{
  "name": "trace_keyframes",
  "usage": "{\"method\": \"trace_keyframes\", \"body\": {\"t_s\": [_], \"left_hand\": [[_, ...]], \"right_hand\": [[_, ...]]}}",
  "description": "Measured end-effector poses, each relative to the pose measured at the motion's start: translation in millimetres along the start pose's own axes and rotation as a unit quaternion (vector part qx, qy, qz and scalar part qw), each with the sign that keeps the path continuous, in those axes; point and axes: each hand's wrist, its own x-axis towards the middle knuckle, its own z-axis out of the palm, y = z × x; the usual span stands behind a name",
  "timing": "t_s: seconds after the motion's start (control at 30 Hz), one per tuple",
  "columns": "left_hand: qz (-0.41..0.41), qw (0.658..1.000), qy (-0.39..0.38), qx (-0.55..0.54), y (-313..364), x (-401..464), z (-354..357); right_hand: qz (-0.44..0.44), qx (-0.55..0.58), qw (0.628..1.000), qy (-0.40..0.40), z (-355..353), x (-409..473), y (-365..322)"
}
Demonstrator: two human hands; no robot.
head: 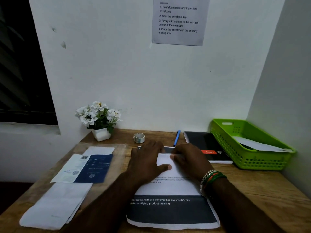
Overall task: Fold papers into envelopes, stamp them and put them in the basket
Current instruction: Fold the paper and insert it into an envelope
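Left hand (148, 158) and right hand (188, 158) lie flat, fingers relaxed, pressing the folded paper (170, 187); tape roll (139, 137) just beyond the fingertips.

Printed paper (170, 190) flat on bench, far edge folded toward near side. Envelopes (55, 204) stacked left. Green basket (235, 148) right, holds envelope.

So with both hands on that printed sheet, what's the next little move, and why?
Probably press the fold flat. The left hand and right hand both rest on the white printed paper sheet, whose far edge looks turned over toward the person but not yet creased, so running the fingers along it seems the natural next step.
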Motion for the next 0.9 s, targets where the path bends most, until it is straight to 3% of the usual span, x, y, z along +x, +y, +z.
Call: {"method": "trace_keyframes", "body": {"t_s": [0.1, 0.3, 0.47, 0.67, 0.9], "left_hand": [[0.019, 0.998, 0.046, -0.037, 6.4, -0.3, 0.9], [-0.016, 0.998, 0.055, -0.037, 2.7, 3.2, -19.5], [-0.093, 0.995, 0.034, -0.031, -36.4, -5.7, -37.7], [-0.108, 0.973, 0.034, -0.198, -50.7, 1.0, -28.7], [-0.142, 0.978, 0.027, -0.153, -58.2, 3.0, -24.7]], "right_hand": [[-0.013, 0.058, 0.998, 0.005, -0.3, 0.7, 0.1], [-0.043, 0.106, 0.993, 0.030, -7.8, -0.6, 9.2], [-0.020, 0.114, 0.993, 0.017, -13.9, -0.8, 22.6], [0.011, 0.130, 0.991, 0.011, -16.3, 0.9, 29.8], [0.094, 0.077, 0.992, -0.032, -24.3, -3.5, 43.2]]}}
